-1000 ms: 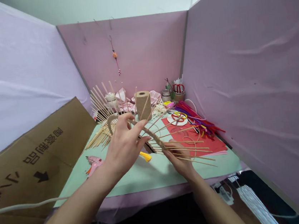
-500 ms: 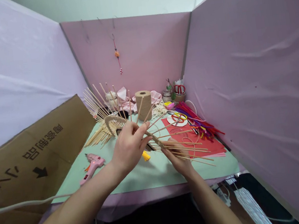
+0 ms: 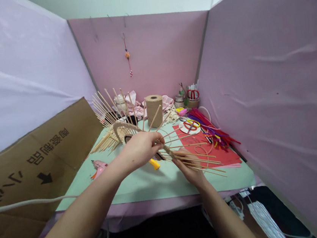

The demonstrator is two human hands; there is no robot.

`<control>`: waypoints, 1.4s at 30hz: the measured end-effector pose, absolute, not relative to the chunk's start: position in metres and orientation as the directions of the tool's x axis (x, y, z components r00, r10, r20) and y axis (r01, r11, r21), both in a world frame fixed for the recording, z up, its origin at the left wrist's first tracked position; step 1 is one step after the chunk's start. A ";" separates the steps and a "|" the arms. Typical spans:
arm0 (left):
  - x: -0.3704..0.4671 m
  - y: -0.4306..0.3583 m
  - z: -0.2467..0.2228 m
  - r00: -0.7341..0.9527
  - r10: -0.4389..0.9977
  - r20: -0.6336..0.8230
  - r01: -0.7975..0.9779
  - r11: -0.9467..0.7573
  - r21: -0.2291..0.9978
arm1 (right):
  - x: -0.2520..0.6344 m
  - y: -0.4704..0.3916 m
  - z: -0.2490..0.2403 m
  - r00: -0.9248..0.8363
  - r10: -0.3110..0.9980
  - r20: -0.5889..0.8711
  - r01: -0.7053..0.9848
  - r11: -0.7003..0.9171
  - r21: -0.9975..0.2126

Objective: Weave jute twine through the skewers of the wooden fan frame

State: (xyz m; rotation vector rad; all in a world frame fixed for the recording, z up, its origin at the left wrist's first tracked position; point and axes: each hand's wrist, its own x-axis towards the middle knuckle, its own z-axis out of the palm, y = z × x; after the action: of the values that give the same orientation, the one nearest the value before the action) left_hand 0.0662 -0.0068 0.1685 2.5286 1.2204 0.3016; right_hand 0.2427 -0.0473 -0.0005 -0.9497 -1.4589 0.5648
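A curved band wrapped in tan cord point(image 3: 125, 126), with many thin wooden sticks fanning outward from it, is held above the table. My left hand point(image 3: 146, 147) pinches the band near its middle, fingers closed together. On the band's right end, my right hand point(image 3: 189, 165) is wrapped round it from below, with several sticks passing over the fingers. A dark-edged piece shows partly behind my left hand; its shape is unclear. Beneath the band lies a yellow object point(image 3: 154, 164).
A pink glue gun point(image 3: 99, 167) lies left, partly behind my forearm. At the back stands a twine spool point(image 3: 154, 111). Red sheets point(image 3: 226, 157), colourful pipe cleaners point(image 3: 204, 123) and scissors lie right. Loose sticks point(image 3: 102, 141) lie back left, near a cardboard panel point(image 3: 72, 144).
My left hand has turned, its fingers now bent down and closer together on the band. My left forearm now covers part of the glue gun. The view has shifted slightly.
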 end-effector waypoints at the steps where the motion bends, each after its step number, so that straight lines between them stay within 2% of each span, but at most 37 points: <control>1: 0.066 -0.007 0.167 0.613 0.788 0.057 0.720 -0.587 0.369 | 0.243 -0.048 -0.002 0.079 0.819 0.569 0.227 0.541 -0.810; 11: 0.069 -0.004 0.160 0.667 0.735 0.122 0.660 -0.659 0.362 | 0.253 -0.051 -0.007 0.076 0.824 0.562 0.273 0.525 -0.806; 18: 0.068 -0.007 0.161 0.725 0.681 0.100 0.621 -0.710 0.331 | 0.260 -0.053 -0.011 0.081 0.812 0.578 0.318 0.528 -0.787; 28: 0.075 -0.004 0.158 0.683 0.719 0.132 0.652 -0.681 0.334 | 0.263 -0.055 -0.011 0.064 0.840 0.539 0.293 0.501 -0.814; 31: 0.075 0.001 0.162 0.681 0.718 0.144 0.648 -0.683 0.337 | 0.273 -0.057 -0.008 0.024 0.871 0.491 0.252 0.470 -0.846; 36: 0.076 0.009 0.166 0.669 0.728 0.149 0.654 -0.672 0.348 | 0.317 -0.060 0.002 -0.076 0.957 0.280 0.269 0.290 -0.919; 38: 0.077 0.010 0.166 0.659 0.738 0.142 0.666 -0.661 0.345 | 0.335 -0.063 0.009 -0.005 0.951 0.308 0.324 0.293 -0.900; 42: 0.082 0.012 0.164 0.660 0.739 0.131 0.674 -0.661 0.330 | 0.355 -0.077 0.031 0.176 0.843 0.509 0.425 0.401 -0.811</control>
State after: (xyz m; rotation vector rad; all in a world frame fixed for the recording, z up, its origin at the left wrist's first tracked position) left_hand 0.0823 0.0124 0.1642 2.6255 1.1401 0.3719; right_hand 0.3550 -0.0766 0.0309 -1.2109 -1.4451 0.4316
